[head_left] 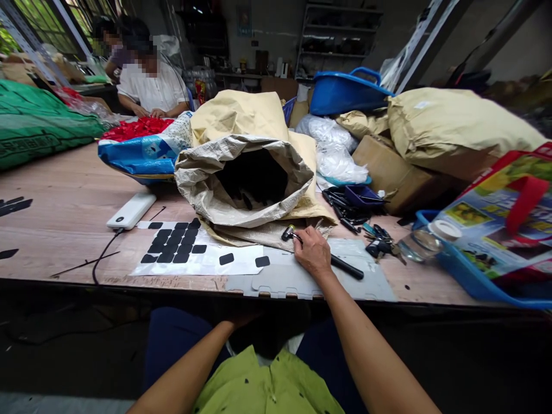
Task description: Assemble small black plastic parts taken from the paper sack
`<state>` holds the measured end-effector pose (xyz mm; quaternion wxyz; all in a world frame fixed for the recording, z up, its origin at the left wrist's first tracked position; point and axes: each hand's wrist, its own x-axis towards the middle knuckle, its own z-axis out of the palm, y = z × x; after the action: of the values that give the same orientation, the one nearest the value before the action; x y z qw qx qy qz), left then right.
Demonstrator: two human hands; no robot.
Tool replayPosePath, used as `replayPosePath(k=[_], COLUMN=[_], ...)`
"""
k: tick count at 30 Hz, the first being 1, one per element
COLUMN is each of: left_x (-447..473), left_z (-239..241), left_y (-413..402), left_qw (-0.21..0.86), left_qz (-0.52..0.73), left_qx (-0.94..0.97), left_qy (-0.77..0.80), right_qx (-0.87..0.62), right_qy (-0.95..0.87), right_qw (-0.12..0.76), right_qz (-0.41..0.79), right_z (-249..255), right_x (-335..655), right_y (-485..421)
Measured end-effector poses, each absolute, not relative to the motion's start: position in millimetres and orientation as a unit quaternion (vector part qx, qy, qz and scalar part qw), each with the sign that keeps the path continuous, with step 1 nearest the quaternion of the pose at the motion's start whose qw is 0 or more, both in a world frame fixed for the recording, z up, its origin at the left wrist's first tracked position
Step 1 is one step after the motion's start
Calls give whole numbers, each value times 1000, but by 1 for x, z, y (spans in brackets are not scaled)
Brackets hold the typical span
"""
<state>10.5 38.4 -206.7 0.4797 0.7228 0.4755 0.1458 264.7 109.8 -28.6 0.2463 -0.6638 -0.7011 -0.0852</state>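
My right hand [311, 251] rests on the grey mat [375, 284] at the table's front edge, fingers curled round a small black and silver part [288, 233]. A black rod [347, 267] lies on the mat just right of that hand. My left hand [241, 318] is below the table edge near my lap, and its fingers are hidden. In front of my right hand an open paper sack [241, 190] lies on its side, dark parts inside. Left of the hand a white sheet [202, 261] carries several black square pads [175, 242].
A white power bank [131, 210] with a black cable lies at left. A blue tray [474, 282] with a bottle and a printed bag stands at right. Black parts [351, 207], sacks and a box crowd the back. A person [149, 80] works at red pieces [135, 127] far left.
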Motion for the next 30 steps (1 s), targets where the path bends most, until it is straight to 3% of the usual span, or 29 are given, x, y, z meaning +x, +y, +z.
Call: replayPosePath(k=[4,8,10,12,14,17,19,21,26,30], left_x=[24,25,18,11,5,7,15,24,35,26], left_z=[-177,-85,-23,31,65,76,65,51,32,43], left_y=[32,37,56,91,137,208,242,260,265,250], left_qw=[510,575,671,723,678,429,262,187,153,140], left_qz=[-47,-199,-203,-99,74,301,298,231,158,224], left_qx=[725,757,703,675,701,692,649,621,605,631], left_qy=[460,238,122,111,208,497,649,725,765,730], right_qx=[-662,-665,-667,-667,-667,-666,-665,-665,-669,-669], right_qy=[-702,-701,-700,-700,-700,-702,-702,-702,-699,-698], right_qw=[248,242,239,239,238,236,237,238,241,241], right_qz=[-88,-88,-90,-91,-92,-90,-87,-86,-82,-82], right_z=[-28,-26,-26,-27,-27,-27,-26,-26,-28,-28], right_x=[265,263,263,263,263,263,264,264,264,263], right_y=[109,109,109,109,109,110,111,111,110,110])
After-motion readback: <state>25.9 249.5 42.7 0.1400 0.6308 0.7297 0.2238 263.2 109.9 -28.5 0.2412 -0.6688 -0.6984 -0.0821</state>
